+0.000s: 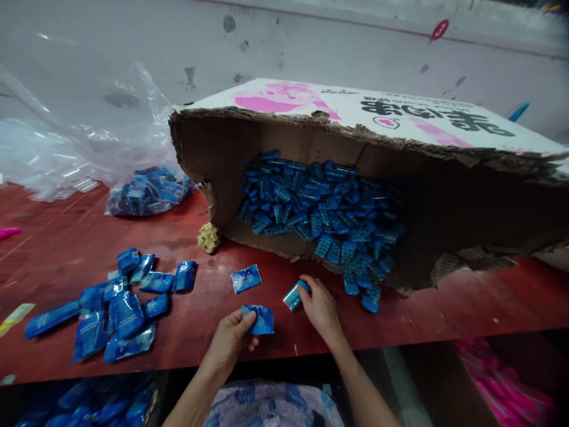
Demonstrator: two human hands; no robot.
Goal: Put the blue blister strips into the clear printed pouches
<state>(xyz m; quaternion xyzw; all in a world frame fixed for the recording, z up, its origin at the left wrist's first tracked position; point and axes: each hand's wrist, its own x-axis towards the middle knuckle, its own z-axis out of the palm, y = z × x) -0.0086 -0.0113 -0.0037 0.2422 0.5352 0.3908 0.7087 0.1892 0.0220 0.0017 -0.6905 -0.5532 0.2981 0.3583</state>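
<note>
While the two hands are apart from each other near the table's front edge, each has something of its own: the left hand [232, 335] pinches a blue packet [265, 321] between thumb and fingers, and the right hand [320, 307] grips a small case [292, 298] just above the table [191, 347] or resting on it; which of these I cannot tell. The step in hand looks to be pairing one case with one packet, and the next move would seem to call for opening the packet's mouth and lining the case up with it. The packet looks flat and shiny, with pale print on deep blue, its top corner slightly bent; whether it is open is too small to tell. The case is blue, with a clear side showing rows of teal beads. Another packet [246, 279] lies flat behind the left hand, a pile of plumper packets [127, 314] sits toward the table's left front corner, and many more cases [302, 196] fill the torn cardboard box [347, 110] along the back edge.
</note>
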